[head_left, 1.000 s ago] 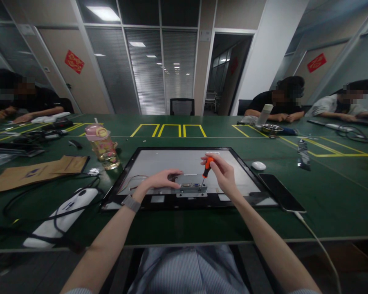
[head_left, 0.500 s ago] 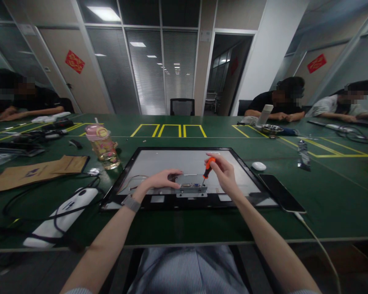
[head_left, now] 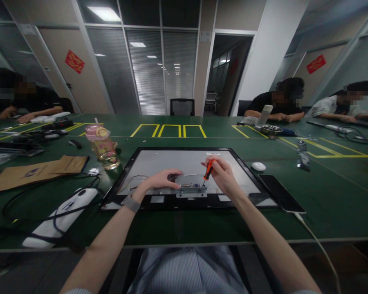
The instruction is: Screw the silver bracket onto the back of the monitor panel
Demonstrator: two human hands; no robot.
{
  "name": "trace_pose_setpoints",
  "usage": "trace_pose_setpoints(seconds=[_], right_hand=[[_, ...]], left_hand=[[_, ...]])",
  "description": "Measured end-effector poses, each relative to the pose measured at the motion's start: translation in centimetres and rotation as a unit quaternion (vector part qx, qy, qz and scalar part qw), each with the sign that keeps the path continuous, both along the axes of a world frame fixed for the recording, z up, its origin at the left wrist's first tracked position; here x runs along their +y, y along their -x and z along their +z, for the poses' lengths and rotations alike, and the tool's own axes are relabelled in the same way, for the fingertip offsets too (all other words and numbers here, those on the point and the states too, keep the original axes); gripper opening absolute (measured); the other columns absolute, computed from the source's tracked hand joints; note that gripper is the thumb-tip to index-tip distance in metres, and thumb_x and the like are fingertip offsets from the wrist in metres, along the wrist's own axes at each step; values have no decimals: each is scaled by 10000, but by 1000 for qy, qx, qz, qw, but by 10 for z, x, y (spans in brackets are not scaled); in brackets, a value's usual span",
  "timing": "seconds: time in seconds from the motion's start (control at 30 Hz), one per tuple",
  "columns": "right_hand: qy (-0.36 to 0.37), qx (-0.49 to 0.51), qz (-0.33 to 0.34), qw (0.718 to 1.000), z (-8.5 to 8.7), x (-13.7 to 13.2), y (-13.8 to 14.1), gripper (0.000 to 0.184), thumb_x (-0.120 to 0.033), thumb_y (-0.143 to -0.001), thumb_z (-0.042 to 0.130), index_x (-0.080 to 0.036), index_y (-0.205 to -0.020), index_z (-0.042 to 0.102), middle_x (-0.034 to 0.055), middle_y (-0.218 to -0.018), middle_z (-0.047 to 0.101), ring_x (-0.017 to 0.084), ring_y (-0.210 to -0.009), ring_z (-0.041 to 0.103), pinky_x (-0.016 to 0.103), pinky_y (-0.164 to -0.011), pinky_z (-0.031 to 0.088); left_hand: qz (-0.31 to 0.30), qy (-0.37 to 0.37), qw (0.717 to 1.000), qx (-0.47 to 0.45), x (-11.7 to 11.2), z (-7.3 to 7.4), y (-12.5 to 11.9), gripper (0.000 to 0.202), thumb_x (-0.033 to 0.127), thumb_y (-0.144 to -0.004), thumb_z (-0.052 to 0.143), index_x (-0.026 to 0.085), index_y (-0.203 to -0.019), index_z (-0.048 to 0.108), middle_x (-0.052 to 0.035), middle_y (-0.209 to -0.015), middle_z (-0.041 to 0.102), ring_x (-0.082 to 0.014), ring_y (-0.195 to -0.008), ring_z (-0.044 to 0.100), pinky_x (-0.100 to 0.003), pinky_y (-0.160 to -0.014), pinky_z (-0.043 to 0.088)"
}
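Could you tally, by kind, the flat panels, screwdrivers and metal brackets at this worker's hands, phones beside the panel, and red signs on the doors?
Flat panel: 1
Screwdriver: 1
Metal bracket: 1
Phone: 1
Red signs: 2
Total: 6

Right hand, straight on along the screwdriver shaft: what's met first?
Likely the metal bracket: the screwdriver in the right hand slants down to it, tip near the blue port; depth leaves contact unclear.

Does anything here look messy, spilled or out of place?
Nothing looks spilled or damaged. The nearest untidy spot is on the left, where black cables loop loosely across a white strip beside the panel.
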State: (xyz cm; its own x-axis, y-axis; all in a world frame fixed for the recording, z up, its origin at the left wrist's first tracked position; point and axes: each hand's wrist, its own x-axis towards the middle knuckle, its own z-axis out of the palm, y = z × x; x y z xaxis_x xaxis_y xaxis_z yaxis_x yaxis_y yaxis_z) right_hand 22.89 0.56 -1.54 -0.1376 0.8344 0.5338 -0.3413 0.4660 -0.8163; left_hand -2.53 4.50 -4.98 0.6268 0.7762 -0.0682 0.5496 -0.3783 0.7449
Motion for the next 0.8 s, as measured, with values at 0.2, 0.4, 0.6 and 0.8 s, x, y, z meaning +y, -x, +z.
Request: trace_pose_setpoints(seconds=[0.2,0.4,0.6,0.8], right_hand=[[-1,2,15,1000,0,0,1,216,-436,-852,509,-242,-899,594,37,-835,584,177,-796,576,437,-876,469],[-29,-10,-18,999,-2,3,-1,141,-384,-778,633,-246,-758,612,9,-827,540,155,-832,558,408,-923,450],[-11,-38,-1,999,-5,2,-1,254,-409,-881,470,-258,-1042,594,26,-812,611,177,-810,604,393,-805,500],[-27,-42,-4,999,-2,-1,1,252,-397,-897,449,-246,-1053,576,59,-971,653,203,-899,635,427,-877,468]], left_hand=[[-3,-1,1000,-7,-1,1,-1,656,499,-680,680,265,-1265,494,-36,-1386,444,-248,-1259,416,-380,-1075,294],[-3,-10,1000,-3,0,1,-1,668,499,-675,683,244,-1263,496,-37,-1386,445,-242,-1269,407,-367,-1090,276],[1,-2,1000,-1,0,-1,0,652,496,-686,677,268,-1267,488,-37,-1396,431,-249,-1266,410,-392,-1081,285],[-1,1,1000,-16,0,-2,0,649,491,-677,687,272,-1258,499,-41,-1392,436,-253,-1257,418,-391,-1072,295]])
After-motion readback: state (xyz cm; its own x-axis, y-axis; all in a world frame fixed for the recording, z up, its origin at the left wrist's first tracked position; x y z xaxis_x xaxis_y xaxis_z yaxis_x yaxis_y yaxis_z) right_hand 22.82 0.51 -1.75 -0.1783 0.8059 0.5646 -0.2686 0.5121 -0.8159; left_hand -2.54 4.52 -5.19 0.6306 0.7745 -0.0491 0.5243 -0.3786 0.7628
